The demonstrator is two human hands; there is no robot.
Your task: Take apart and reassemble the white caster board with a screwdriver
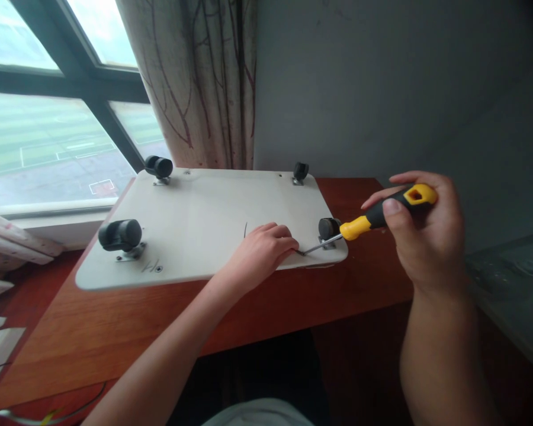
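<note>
Two bare hands meet at the lower right of the white board (213, 207), at frame centre. The right hand (437, 236) is clamped on the handle of the yellow-and-black screwdriver (357, 227), whose shaft slants down leftward to the board. The left hand (266, 245) is curled against the board, its fingertips beside the tip, probably to steady that spot; whether they pinch anything, I cannot tell. Just right of the tip is a black caster (328, 228); others stand at the board's upper right (301, 171), upper left (159, 167) and lower left (122, 235) corners. The board lies wheels up, presumably to expose its underside, on the reddish wooden table (249, 313). Dark handwritten strokes (148, 267) mark its lower left, perhaps an "H"; no brand or label is legible.
</note>
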